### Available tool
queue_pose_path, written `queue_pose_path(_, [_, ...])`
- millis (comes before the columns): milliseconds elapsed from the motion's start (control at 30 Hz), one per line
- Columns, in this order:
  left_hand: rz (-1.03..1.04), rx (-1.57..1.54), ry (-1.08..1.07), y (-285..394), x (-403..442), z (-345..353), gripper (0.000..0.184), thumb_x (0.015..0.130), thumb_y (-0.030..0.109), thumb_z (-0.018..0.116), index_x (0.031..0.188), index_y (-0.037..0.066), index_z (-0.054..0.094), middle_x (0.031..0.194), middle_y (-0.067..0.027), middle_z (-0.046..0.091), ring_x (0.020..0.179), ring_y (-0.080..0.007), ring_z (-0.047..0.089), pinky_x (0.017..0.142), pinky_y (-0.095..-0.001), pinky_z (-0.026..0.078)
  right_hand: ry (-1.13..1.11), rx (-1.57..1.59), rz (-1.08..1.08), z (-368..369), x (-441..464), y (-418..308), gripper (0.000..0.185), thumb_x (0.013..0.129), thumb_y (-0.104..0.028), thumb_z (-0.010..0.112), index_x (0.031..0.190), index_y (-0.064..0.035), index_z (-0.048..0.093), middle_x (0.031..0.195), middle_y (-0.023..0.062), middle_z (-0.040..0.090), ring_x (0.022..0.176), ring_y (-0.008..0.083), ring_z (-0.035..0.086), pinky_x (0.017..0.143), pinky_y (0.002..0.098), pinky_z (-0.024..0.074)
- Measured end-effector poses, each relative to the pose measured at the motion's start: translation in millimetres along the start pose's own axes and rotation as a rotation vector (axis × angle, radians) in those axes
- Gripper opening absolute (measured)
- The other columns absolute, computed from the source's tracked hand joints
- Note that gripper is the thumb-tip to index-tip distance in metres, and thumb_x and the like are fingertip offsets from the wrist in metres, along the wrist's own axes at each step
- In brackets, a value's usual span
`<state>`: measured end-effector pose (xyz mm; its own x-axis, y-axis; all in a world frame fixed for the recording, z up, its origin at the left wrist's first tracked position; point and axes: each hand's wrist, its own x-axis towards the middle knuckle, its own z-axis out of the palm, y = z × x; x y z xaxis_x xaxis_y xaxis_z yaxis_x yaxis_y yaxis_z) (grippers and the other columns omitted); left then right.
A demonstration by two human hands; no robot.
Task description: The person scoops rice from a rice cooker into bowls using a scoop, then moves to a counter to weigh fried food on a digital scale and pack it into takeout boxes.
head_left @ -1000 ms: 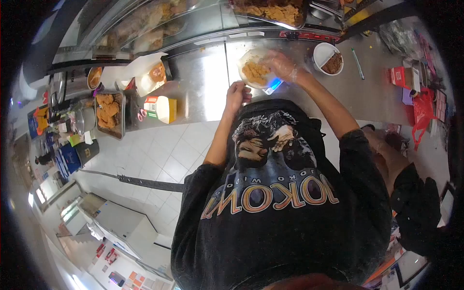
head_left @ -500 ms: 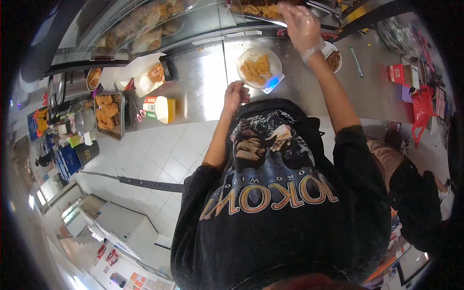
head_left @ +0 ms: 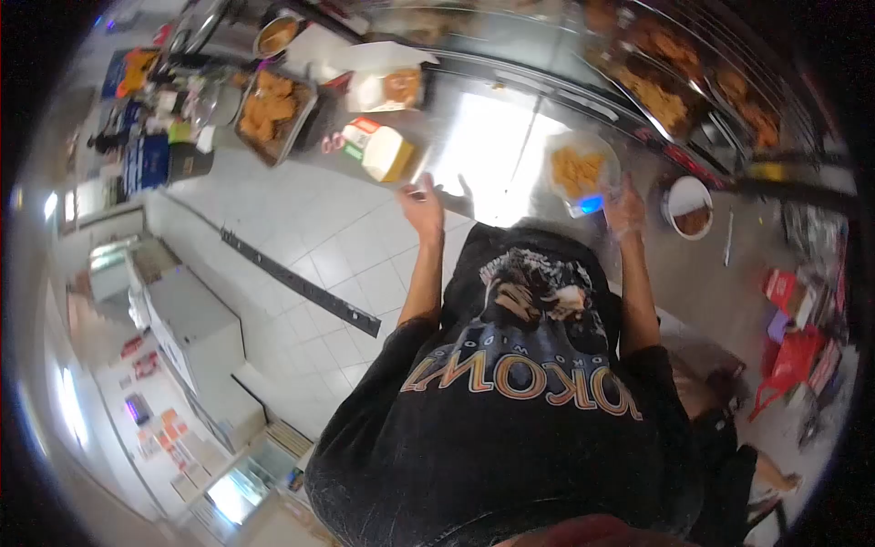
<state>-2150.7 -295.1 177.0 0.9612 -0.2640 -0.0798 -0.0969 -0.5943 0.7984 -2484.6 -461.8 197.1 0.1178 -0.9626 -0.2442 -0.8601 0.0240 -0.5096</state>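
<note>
My left hand is at the counter's front edge, bare, its fingers apart and holding nothing. Just beyond its fingertips stands a yellow and white paper box. In a clear plastic glove, my right hand is beside a round white bowl, its blurred fingers stretched along the rim; contact is unclear. Golden fried pieces lie in the bowl. Underneath is a small scale with a blue-lit display.
A metal tray of fried chicken and an open white food box stand on the left. Fried food trays sit in the display case. To the right are a white tub of brown food and a pen.
My view has turned, shifting the counter rightward. My right hand has come down from the display tray to the bowl's side. My left hand has moved from the bowl toward the paper box.
</note>
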Motion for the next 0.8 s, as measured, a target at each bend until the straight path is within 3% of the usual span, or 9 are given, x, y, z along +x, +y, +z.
queue_pose_path(33, [-0.047, -0.011, 0.217, -8, 25, -1, 0.038, 0.089, 0.04, 0.067, 0.099, 0.004, 0.057, 0.083, -0.0131, 0.065, 0.078, -0.0251, 0.062, 0.068, -0.0393, 0.049, -0.042, 0.023, -0.005, 10, 6, 11, 0.046, 0.089, -0.033, 0.06, 0.12, 0.0008, 0.061, 0.106, 0.0252, 0.067, 0.097, 0.0396, 0.066, 0.084, 0.0453, 0.0521])
queue_pose_path(133, [-0.652, -0.309, 0.36, 28, 85, -26, 0.038, 0.087, 0.035, 0.07, 0.103, 0.004, 0.054, 0.083, -0.0116, 0.064, 0.077, -0.0254, 0.062, 0.063, -0.0388, 0.05, 0.023, 0.056, -0.071, 58, 25, 68, 0.037, 0.087, -0.023, 0.058, 0.117, -0.0012, 0.063, 0.093, 0.0246, 0.068, 0.084, 0.036, 0.068, 0.076, 0.0449, 0.0536])
queue_pose_path(267, [-0.466, -0.504, -0.621, -34, 171, -20, 0.043, 0.083, 0.009, 0.061, 0.121, 0.005, 0.039, 0.103, -0.0132, 0.056, 0.088, -0.0215, 0.059, 0.065, -0.0383, 0.053, 0.058, 0.572, 0.056, 73, 22, 86, 0.032, 0.089, -0.021, 0.057, 0.112, -0.0017, 0.064, 0.083, 0.0175, 0.068, 0.069, 0.0309, 0.066, 0.068, 0.0431, 0.0539])
queue_pose_path(367, [-0.16, -0.565, -0.376, -82, 169, 13, 0.038, 0.08, -0.001, 0.053, 0.118, 0.002, 0.048, 0.101, -0.016, 0.061, 0.082, -0.0237, 0.063, 0.062, -0.0328, 0.052, 0.026, 0.726, 0.139, 28, -13, -9, 0.032, 0.092, -0.025, 0.057, 0.111, -0.0014, 0.064, 0.08, 0.01, 0.067, 0.067, 0.0241, 0.063, 0.066, 0.0379, 0.0529])
queue_pose_path(433, [-0.159, -0.487, -0.304, -68, 141, -3, 0.04, 0.08, -0.004, 0.047, 0.117, 0.006, 0.038, 0.105, -0.0155, 0.053, 0.094, -0.0218, 0.057, 0.078, -0.0347, 0.051, -0.014, 0.792, 0.107, 16, -28, -50, 0.034, 0.094, -0.028, 0.056, 0.113, -0.0011, 0.064, 0.08, 0.0067, 0.064, 0.071, 0.0198, 0.062, 0.066, 0.0342, 0.0516])
queue_pose_path(533, [-0.215, -0.467, -0.411, -17, 100, -34, 0.045, 0.077, -0.012, 0.036, 0.118, 0.005, 0.038, 0.107, -0.0172, 0.052, 0.103, -0.0239, 0.053, 0.088, -0.0359, 0.047, 0.25, 0.582, -0.109, 38, -27, -93, 0.038, 0.098, -0.032, 0.051, 0.114, 0.0002, 0.062, 0.08, 0.0051, 0.064, 0.07, 0.0155, 0.061, 0.064, 0.0301, 0.0515])
queue_pose_path(633, [0.019, -0.374, -0.535, 0, 88, -42, 0.053, 0.075, -0.014, 0.033, 0.125, 0.002, 0.039, 0.114, -0.0204, 0.052, 0.111, -0.0285, 0.053, 0.096, -0.0383, 0.044, 0.145, 0.755, 0.085, 16, -51, -184, 0.031, 0.097, -0.023, 0.053, 0.116, 0.0001, 0.062, 0.087, 0.0046, 0.06, 0.08, 0.0164, 0.062, 0.072, 0.0298, 0.0512])
queue_pose_path(767, [0.458, -0.241, -0.554, 36, 83, -32, 0.061, 0.072, -0.014, 0.031, 0.13, -0.001, 0.044, 0.125, -0.0244, 0.051, 0.119, -0.038, 0.05, 0.105, -0.0414, 0.038, 0.093, 0.73, -0.32, 31, -39, -222, 0.035, 0.096, -0.018, 0.055, 0.127, -0.0029, 0.059, 0.091, 0.0111, 0.062, 0.082, 0.0215, 0.06, 0.074, 0.0365, 0.05])
queue_pose_path(800, [0.525, -0.225, -0.532, 49, 79, -30, 0.047, 0.083, -0.009, 0.033, 0.127, -0.002, 0.049, 0.125, -0.0244, 0.053, 0.117, -0.0403, 0.052, 0.104, -0.0418, 0.038, 0.124, 0.626, -0.406, 26, -39, -234, 0.037, 0.095, -0.018, 0.056, 0.129, -0.0035, 0.057, 0.09, 0.0121, 0.061, 0.081, 0.023, 0.06, 0.073, 0.0374, 0.0498])
